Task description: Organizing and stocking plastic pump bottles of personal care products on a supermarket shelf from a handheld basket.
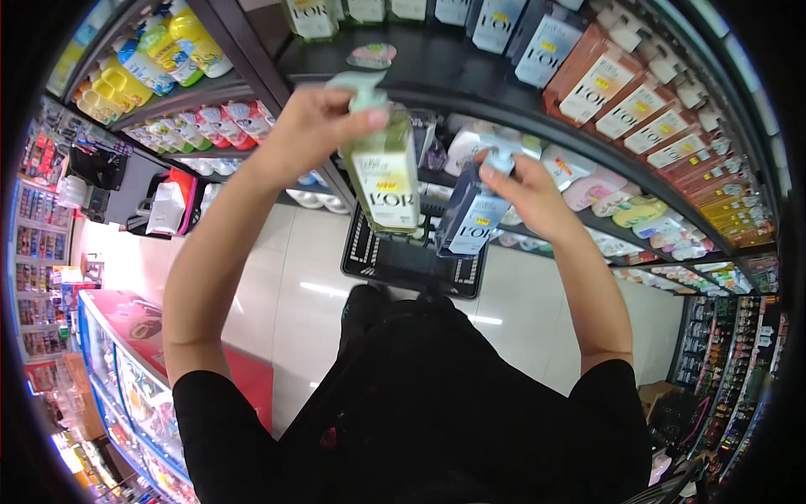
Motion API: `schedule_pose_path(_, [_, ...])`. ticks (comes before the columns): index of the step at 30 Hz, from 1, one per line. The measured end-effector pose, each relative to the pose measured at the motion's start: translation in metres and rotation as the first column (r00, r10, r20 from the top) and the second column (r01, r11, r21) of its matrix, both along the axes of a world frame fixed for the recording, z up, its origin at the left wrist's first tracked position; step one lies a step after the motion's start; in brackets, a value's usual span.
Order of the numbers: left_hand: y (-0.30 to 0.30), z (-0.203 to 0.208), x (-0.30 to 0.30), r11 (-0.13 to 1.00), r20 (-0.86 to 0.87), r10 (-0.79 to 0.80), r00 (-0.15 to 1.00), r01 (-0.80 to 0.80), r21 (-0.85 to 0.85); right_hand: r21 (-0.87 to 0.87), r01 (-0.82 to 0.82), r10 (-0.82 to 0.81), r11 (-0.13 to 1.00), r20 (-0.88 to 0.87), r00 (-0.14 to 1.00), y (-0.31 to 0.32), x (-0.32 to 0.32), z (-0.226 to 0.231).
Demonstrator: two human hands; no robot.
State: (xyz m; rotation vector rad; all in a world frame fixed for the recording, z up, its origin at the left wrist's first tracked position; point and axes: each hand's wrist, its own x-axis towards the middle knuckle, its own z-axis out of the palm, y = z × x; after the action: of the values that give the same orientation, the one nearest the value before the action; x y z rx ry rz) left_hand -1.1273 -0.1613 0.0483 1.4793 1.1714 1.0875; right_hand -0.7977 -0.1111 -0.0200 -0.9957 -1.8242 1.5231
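Note:
My left hand (327, 126) is closed round the neck of a clear green pump bottle (382, 172) with a pale label and a light green pump head. To its right, my right hand (533, 189) grips a dark blue pump bottle (472, 217) near the top, just below its pale blue pump. Both bottles hang in front of the shelves, the green one nearly upright and the blue one tilted. They are apart from each other, above a black basket (369, 262) on the floor. Some of my fingers are hidden behind the bottles.
Ahead, a dark shelf (420, 77) bears more pump bottles in rows, with pink-orange bottles (596, 88) at the right. A small round tag (372, 55) lies on it. Yellow bottles (197, 42) fill a shelf at far left. A red-topped display case (134, 328) stands at left.

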Motion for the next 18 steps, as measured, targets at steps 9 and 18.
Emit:
schedule_pose_path(9, [-0.042, -0.231, -0.020, 0.956, -0.108, 0.199, 0.974, -0.217, -0.198, 0.102, 0.088, -0.107, 0.991, 0.196, 0.975, -0.047, 0.020, -0.182])
schedule_pose_path(18, [-0.062, -0.358, -0.024, 0.999, -0.540, 0.031, 0.841, -0.046, -0.014, 0.374, 0.037, -0.242, 0.927, 0.519, 0.820, -0.078, -0.038, -0.281])
